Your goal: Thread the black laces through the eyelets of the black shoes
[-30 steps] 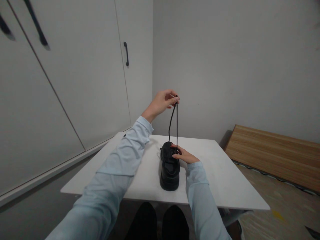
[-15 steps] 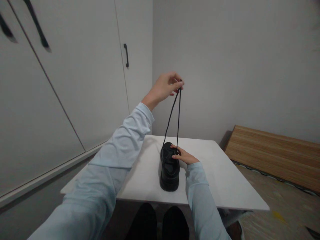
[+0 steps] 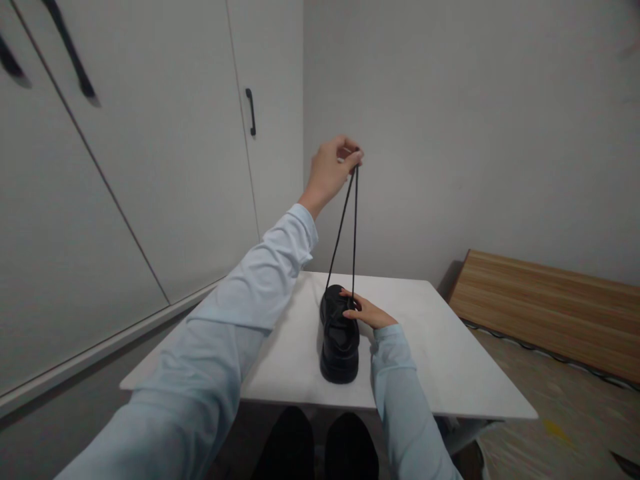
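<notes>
Left hand (image 3: 331,163) is pinching thin black shoelace (image 3: 355,227), lifting higher, slack seemingly leaving; right hand (image 3: 371,313) is touching shiny black shoe (image 3: 340,337), grip unclear.

TEXT: none readable | black shoe (image 3: 340,367): no brand or number legible, though its dark surface may hide small print | worktop (image 3: 440,373) under the shoe: no lettering legible | cabinet doors (image 3: 165,140) left of the shoe: none legible | wooden board (image 3: 545,303) right of the shoe: none legible
</notes>
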`<state>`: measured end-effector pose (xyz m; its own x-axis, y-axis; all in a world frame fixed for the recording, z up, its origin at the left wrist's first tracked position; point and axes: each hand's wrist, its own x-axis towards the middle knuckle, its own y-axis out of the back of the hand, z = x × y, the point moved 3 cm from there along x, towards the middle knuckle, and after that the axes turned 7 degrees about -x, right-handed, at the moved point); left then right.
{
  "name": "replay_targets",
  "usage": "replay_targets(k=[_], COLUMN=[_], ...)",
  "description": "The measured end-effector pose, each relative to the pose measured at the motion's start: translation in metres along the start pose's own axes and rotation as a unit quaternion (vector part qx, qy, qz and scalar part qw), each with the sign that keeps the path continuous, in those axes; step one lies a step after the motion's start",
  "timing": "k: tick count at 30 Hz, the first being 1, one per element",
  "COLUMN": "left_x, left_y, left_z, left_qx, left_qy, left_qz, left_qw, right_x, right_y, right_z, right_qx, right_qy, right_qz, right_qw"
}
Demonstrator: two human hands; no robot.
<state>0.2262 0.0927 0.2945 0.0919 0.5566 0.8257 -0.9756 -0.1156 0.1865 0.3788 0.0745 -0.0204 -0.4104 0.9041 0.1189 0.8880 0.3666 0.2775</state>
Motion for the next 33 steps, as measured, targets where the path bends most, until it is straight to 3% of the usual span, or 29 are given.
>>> replay_targets(k=[6,12,22,27,33], left_x=[-0.01,-0.037,-0.125,-0.171,-0.223], left_y=[0.015,0.021,0.009,0.007,0.0], left_z=[-0.028,-0.06,-0.128,-0.138,-0.149], left_qx=[-0.012,0.025,-0.037,-0.082,-0.057], left_qy=[0.073,0.137,0.19,0.174,0.19], left_qz=[0.044,0.01,-0.015,0.007,-0.044], left_qw=[0.996,0.99,0.981,0.981,0.979], right_x=[-0.001,0.001,0.003,-0.001,0.0], right_y=[0.002,0.002,-0.001,-0.003,-0.009], right_z=[-0.001,-0.001,-0.005,-0.018,-0.028], right_qx=[-0.02,-0.019,-0.022,-0.039,-0.072], right_qy=[0.002,0.018,0.082,0.111,0.127], right_qz=[0.01,0.011,-0.01,0.013,0.045], right_qw=[1.0,1.0,0.996,0.993,0.988])
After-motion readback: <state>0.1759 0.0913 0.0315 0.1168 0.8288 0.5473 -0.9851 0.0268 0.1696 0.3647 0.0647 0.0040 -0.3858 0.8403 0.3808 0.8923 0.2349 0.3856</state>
